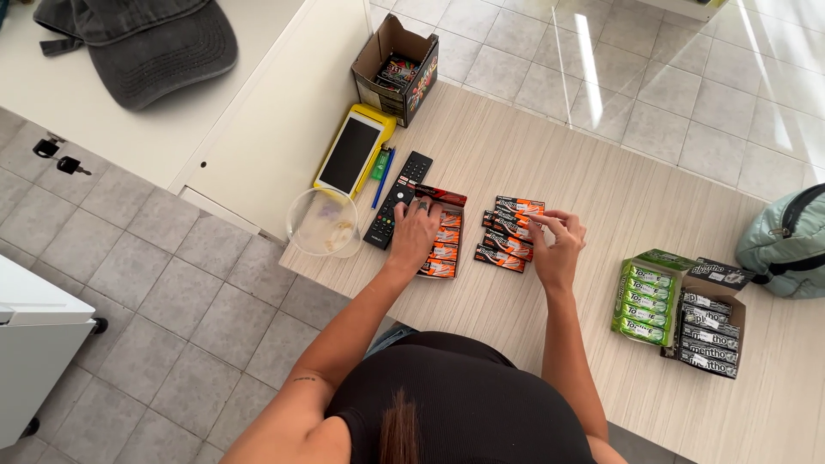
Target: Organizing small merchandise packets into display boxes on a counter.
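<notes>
Pale striped wooden table (601, 180) set askew over a grey and cream tiled floor (172, 283), sun glare on the tiles beyond its far edge. Off the table's left side, a white counter (258, 129) carrying one grey cap (142, 43); two black keys (56, 155) on the floor below, and a white cabinet (34, 344) cut off at the picture's edge.

At the table's far left corner, one open cardboard box (397, 69), contents hard to make out. Along the left edge: one yellow card terminal (354, 153), one blue pen (382, 176), one black remote (398, 199), one clear plastic cup (325, 222).

Left hand (416, 230) pressed flat on the orange packet tray (440, 247), partly hiding it, four packets visible. Right hand (559, 245) pinching a packet in the loose orange packets (509, 232), about six, overlapping, mid-table.

Near the right edge, one green candy box (646, 301) with five bars, one black candy box (709, 331) with five. One mint-green bag (786, 245), cut off.
</notes>
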